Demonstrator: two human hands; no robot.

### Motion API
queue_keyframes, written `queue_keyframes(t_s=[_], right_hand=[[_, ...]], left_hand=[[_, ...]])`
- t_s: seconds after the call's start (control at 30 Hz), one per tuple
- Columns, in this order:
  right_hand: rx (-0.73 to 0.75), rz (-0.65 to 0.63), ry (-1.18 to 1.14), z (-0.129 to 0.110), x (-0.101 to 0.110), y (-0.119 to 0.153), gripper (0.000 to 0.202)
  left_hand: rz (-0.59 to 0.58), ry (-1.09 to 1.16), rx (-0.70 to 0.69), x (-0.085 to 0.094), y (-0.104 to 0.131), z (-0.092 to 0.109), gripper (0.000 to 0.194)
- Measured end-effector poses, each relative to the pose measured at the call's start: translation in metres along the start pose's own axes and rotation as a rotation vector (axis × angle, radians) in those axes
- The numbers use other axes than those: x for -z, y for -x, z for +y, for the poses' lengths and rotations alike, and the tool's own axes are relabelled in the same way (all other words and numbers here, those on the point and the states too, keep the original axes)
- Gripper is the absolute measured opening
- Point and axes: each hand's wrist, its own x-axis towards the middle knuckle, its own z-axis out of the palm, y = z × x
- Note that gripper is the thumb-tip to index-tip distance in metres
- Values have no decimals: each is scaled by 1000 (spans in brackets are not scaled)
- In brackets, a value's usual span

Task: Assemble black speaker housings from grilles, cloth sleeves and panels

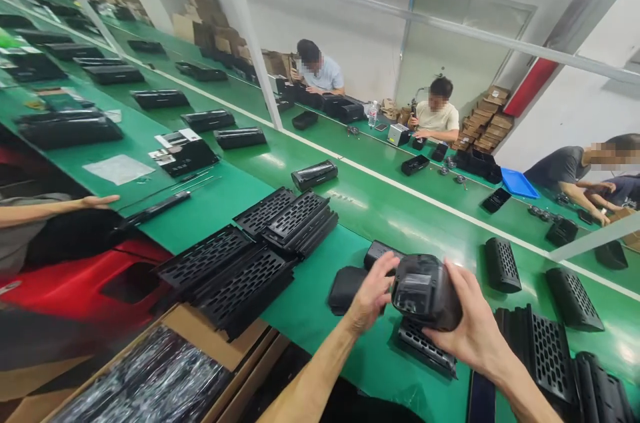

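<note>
My right hand point(475, 323) is wrapped around a black plastic housing point(423, 293), with the thumb below and the fingers over its far side. The housing's glossy end, with a recessed panel, is turned towards me. My left hand point(373, 293) is at its left edge, fingers apart and slightly curled; whether the fingertips touch it I cannot tell. Beneath the housing lies a slotted black panel point(425, 349) on the green bench. Behind my left hand are a dark block-like part point(345, 289) and another black housing point(377, 253), partly covered.
Slotted black panels point(240, 276) are stacked left of my hands, above an open carton point(240, 343) of plastic-wrapped parts. More perforated housings point(503, 265) stand to the right. A co-worker's hand point(103, 201) reaches in at left. Several people sit across the green conveyor point(380, 209).
</note>
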Motion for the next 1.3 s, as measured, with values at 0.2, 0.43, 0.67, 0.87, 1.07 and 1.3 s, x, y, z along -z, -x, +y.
queue_keyframes(t_s=[0.2,0.43,0.67,0.87,1.07,1.3], right_hand=[[77,-297,269,5,-7,-2,104],[-399,-114,-304,49,14,46,101],[-532,76,-565,52,-10,75,83],[-609,129,-681,52,-16,83,76],[-771,119,-776,56,-26,83,79],[-947,41,-843,54,-24,92,83]], left_hand=[[-31,-558,-112,-10,13,34,90],[61,-367,-114,18,33,31,84],[-44,-502,58,18,33,40,97],[71,-530,-11,12,33,28,81],[169,-453,61,17,33,5,78],[9,-484,244,26,40,5,96]])
